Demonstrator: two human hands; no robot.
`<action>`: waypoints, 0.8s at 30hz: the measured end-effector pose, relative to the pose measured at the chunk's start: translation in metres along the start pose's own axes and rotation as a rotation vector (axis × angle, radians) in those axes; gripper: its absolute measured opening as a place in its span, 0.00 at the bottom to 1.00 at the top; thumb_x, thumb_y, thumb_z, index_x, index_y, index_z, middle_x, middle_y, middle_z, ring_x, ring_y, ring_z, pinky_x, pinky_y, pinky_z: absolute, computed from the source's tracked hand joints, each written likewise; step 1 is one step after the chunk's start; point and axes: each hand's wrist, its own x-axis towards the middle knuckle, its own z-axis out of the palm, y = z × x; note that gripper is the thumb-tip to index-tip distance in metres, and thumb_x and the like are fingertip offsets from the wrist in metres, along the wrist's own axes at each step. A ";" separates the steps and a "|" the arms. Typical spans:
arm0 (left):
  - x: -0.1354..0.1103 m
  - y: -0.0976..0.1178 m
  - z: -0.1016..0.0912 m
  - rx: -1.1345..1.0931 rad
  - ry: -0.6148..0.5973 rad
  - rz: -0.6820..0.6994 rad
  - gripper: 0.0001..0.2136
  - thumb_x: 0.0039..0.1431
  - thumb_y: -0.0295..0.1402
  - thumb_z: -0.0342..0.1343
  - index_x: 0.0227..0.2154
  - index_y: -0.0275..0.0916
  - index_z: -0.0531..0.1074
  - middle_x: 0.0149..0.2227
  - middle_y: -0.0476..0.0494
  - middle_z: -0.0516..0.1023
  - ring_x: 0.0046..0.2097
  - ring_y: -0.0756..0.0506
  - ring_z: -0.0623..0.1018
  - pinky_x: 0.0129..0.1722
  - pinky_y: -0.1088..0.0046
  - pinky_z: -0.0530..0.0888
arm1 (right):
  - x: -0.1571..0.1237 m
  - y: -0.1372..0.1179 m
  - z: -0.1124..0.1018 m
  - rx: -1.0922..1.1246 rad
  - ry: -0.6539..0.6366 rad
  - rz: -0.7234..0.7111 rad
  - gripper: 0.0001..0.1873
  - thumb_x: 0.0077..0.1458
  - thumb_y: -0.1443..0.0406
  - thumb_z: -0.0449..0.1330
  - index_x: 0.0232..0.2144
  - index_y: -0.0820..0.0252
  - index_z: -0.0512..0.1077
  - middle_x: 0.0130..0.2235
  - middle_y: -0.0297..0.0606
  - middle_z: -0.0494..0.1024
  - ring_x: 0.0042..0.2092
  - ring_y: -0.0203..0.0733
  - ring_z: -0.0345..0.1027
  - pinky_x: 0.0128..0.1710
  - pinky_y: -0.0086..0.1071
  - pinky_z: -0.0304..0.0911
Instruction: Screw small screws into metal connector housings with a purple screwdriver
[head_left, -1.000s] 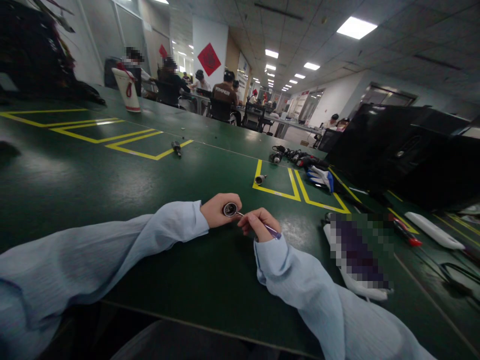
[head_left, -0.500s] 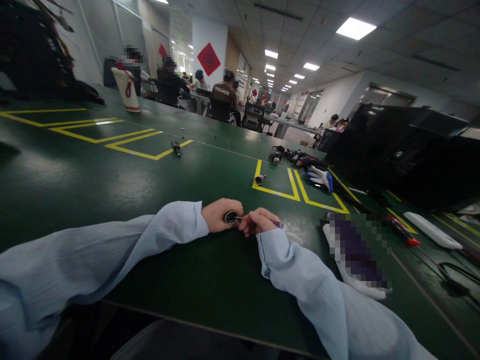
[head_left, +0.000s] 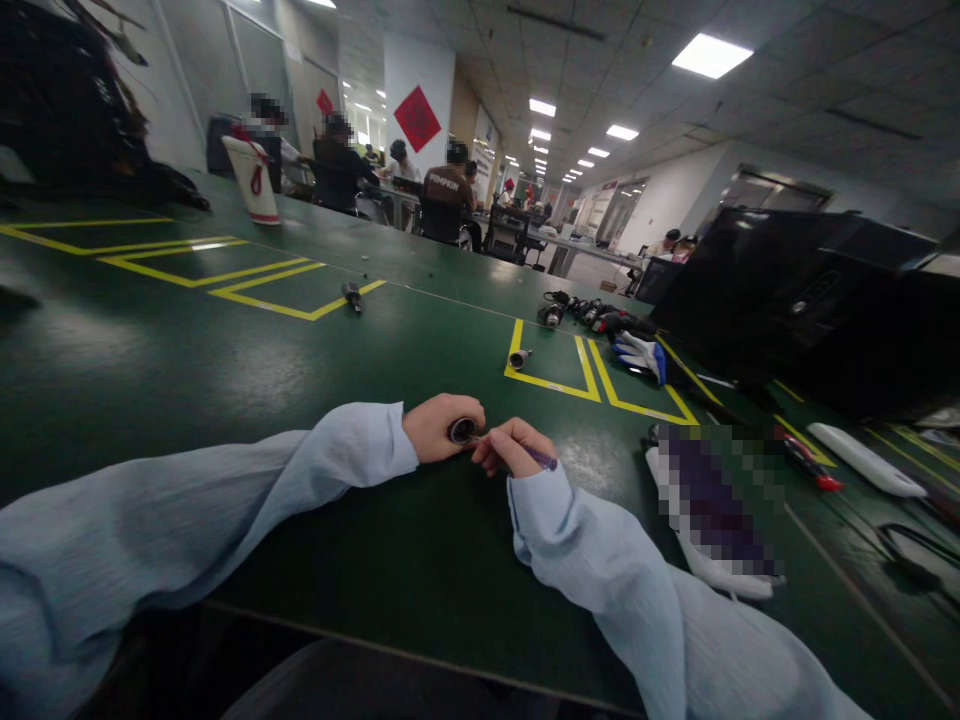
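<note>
My left hand point(head_left: 435, 428) rests on the green table point(head_left: 225, 360) with its fingers wrapped round a small round metal part point(head_left: 460, 431). My right hand point(head_left: 513, 446) pinches a thin purple-handled tool point(head_left: 541, 459) whose tip points into the open end of that part. Both hands touch each other at the part. Light blue sleeves cover both forearms.
A small metal cylinder point(head_left: 520, 357) stands inside a yellow-taped box. Further right lie a white and blue glove point(head_left: 640, 355), several dark parts point(head_left: 581, 310), a red-tipped tool point(head_left: 810, 464) and white casings point(head_left: 866, 462). A black case point(head_left: 810, 310) stands at right. People sit at far tables.
The part in my left hand has tilted down slightly and the tool tip has moved closer into its opening. Both hands stay in the same place on the table.
</note>
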 end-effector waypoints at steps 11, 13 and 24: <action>-0.001 0.001 -0.002 -0.135 0.072 -0.072 0.05 0.46 0.30 0.53 0.22 0.34 0.64 0.23 0.49 0.66 0.26 0.52 0.67 0.26 0.78 0.65 | 0.008 0.003 -0.004 0.322 -0.104 0.106 0.12 0.43 0.59 0.62 0.19 0.60 0.66 0.22 0.35 0.77 0.21 0.33 0.66 0.20 0.27 0.61; -0.001 0.001 -0.002 -0.127 0.068 -0.080 0.04 0.46 0.29 0.53 0.23 0.34 0.64 0.23 0.49 0.67 0.26 0.52 0.67 0.27 0.78 0.65 | 0.006 0.002 -0.002 0.291 -0.080 0.067 0.12 0.43 0.58 0.61 0.19 0.60 0.65 0.22 0.34 0.77 0.22 0.33 0.66 0.20 0.27 0.61; 0.000 -0.006 0.003 0.058 -0.030 -0.024 0.03 0.47 0.29 0.53 0.24 0.35 0.66 0.23 0.49 0.68 0.26 0.52 0.68 0.26 0.79 0.64 | -0.005 0.001 0.001 -0.455 0.083 -0.228 0.12 0.49 0.61 0.56 0.17 0.59 0.69 0.20 0.33 0.72 0.23 0.33 0.62 0.25 0.28 0.58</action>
